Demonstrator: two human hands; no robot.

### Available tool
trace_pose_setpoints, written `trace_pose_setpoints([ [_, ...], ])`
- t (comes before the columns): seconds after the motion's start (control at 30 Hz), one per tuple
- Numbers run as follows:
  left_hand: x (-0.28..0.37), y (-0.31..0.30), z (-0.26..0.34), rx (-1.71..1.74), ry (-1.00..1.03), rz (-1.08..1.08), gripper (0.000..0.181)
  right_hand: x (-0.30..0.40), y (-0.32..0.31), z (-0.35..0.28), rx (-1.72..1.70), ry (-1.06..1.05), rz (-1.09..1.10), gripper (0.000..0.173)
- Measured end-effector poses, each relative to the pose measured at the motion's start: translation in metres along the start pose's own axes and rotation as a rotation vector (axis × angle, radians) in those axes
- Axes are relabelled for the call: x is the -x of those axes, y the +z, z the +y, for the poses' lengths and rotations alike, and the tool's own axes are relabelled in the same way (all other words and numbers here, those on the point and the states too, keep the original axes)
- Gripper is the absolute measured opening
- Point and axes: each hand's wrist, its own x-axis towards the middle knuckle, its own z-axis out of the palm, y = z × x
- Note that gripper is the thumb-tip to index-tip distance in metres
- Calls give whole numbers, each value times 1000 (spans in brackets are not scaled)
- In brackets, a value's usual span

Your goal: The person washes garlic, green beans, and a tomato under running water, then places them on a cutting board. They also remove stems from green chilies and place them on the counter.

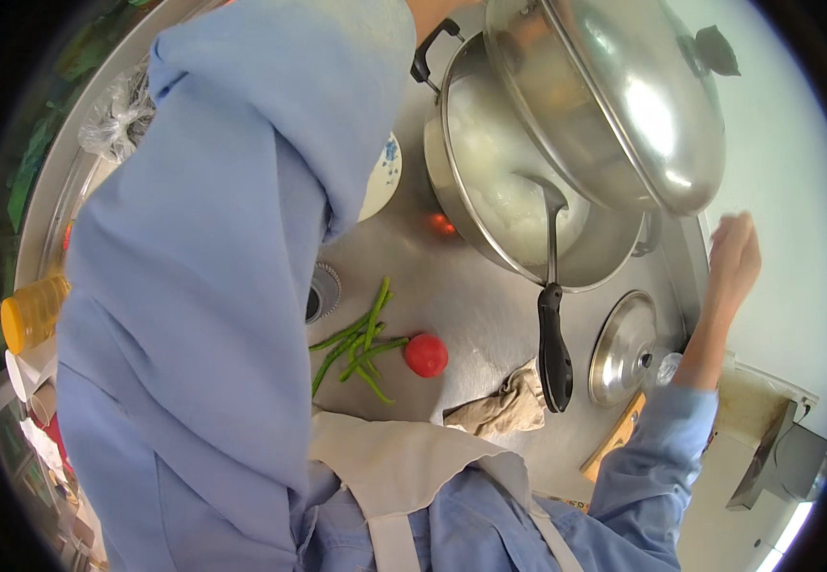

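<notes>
A large steel wok [449,136] with black side handles holds cloudy, whitish contents. Over its right side tilts a domed steel lid [621,129] with a dark knob; what holds the lid up is hidden. A black-handled spatula or ladle [555,343] rests in the wok, its handle hanging over the near rim. My left arm in a blue sleeve stretches up past the wok's left side, and its hand is out of view. My right hand [735,250], slightly blurred, is raised by the pale wall below the lid. Its fingers are curled, with nothing visible in them.
Green beans [363,343] and a red tomato [426,355] lie on the steel counter [478,322]. Nearby are a crumpled cloth [506,404], a smaller steel lid [624,350] and a wooden board [617,436]. An orange glow [442,223] shows beside the wok. A yellow-capped bottle [31,314] stands left.
</notes>
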Motion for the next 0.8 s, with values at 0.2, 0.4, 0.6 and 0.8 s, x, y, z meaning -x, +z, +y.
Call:
trace_pose_setpoints([
  [0.2,5,-10,5,-231,24,-67,10,171,-23,-104,-40,-433,-666,52],
  [0.4,-4,-7,6,-34,-116,-173,11,187,-9,-113,10,-583,-727,43],
  [0.6,-8,-3,11,1267,-649,43,24,184,-10,-102,28,-441,-556,30],
  [0.8,-8,-5,12,942,-573,-25,25,149,24,-91,59,-349,-419,27],
])
